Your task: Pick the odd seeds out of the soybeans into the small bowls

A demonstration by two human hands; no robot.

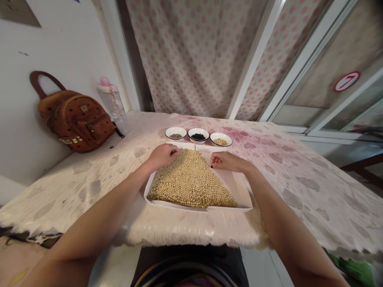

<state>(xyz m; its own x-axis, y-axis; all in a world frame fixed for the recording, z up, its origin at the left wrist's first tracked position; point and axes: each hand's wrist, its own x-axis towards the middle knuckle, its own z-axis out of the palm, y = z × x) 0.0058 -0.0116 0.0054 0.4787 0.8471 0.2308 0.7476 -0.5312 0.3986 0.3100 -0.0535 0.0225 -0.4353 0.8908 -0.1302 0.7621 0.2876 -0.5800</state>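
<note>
A shallow white tray (245, 191) on the table holds a wide layer of dried soybeans (191, 179), heaped toward its left and front. My left hand (164, 156) is curled over the tray's back left corner, fingertips close to the beans; whatever it may hold is hidden. Over the bare right part of the tray, my right hand (226, 161) has its fingers closed in a pinch. A small dark red spot shows at its fingertips, too small to name. Behind the tray stand a bowl of mixed small beans (175, 134), a bowl of black beans (198, 136) and a bowl of pale beans (220, 139).
A patterned cloth covers the table (299, 175). At the back left, a brown backpack (82, 119) leans against the wall, next to a clear bottle (112, 99) with a pink top. A dotted curtain (200, 56) and sliding glass doors rise behind the table.
</note>
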